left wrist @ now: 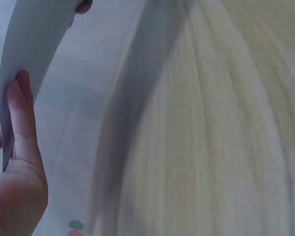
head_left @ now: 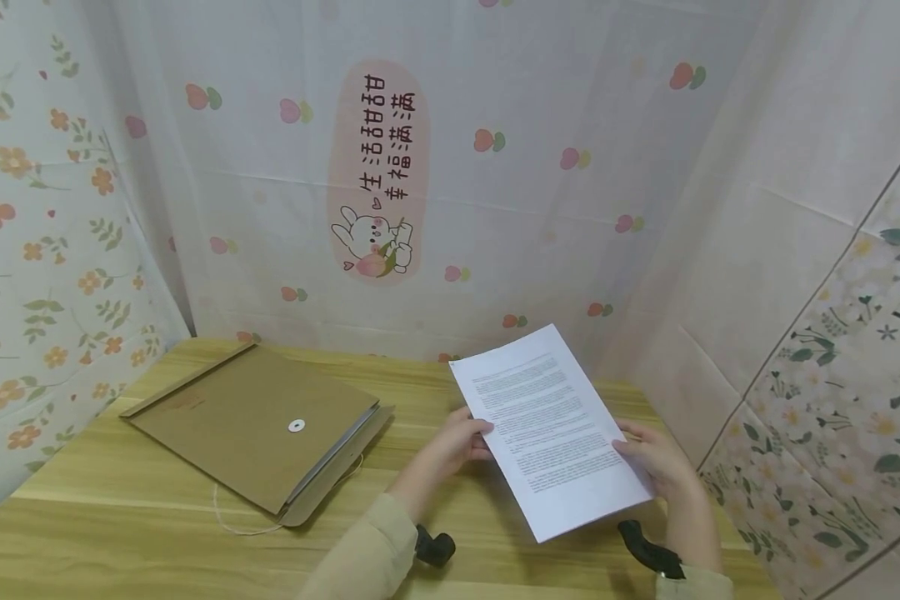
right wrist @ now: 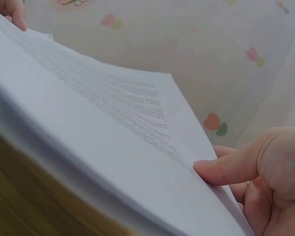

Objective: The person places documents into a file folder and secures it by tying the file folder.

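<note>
A stack of printed paper (head_left: 551,433) is held up above the table, its text side facing the head camera. My left hand (head_left: 457,442) pinches its left edge, thumb on the printed face and fingers behind. At the opposite edge my right hand (head_left: 660,462) grips the paper the same way; in the right wrist view the thumb (right wrist: 228,167) presses on the top sheet. From the left wrist view, the fingers (left wrist: 22,118) lie against the back of the paper (left wrist: 37,39). How many sheets there are cannot be told.
A brown kraft document folder (head_left: 247,425) lies at the left of the wooden table (head_left: 217,567), its flap side toward the hands, with papers showing inside and a loose white string (head_left: 243,532). Patterned curtains (head_left: 525,208) stand behind and at both sides.
</note>
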